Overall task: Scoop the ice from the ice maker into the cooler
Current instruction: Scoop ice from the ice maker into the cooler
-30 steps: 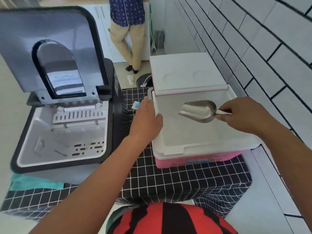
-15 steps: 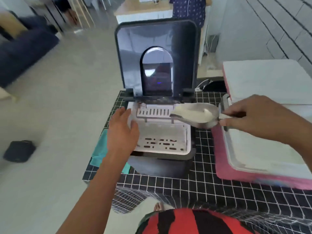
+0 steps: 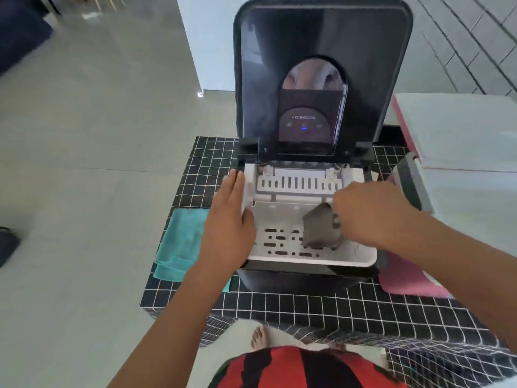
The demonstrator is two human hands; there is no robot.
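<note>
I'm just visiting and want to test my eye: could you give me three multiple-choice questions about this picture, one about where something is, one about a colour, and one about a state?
1. Where is the scoop?
A. Inside the ice maker's basket
B. On the floor
C. On the cloth

2. What colour is the cloth?
A. Yellow
B. Teal
C. Purple

3. How is the ice maker's lid?
A. Shut
B. Taken off
C. Raised open

Answers: 1 A, the right hand holds it down in the white basket. 2 B, it lies teal beside the left hand. 3 C, it stands upright on its hinges.
</note>
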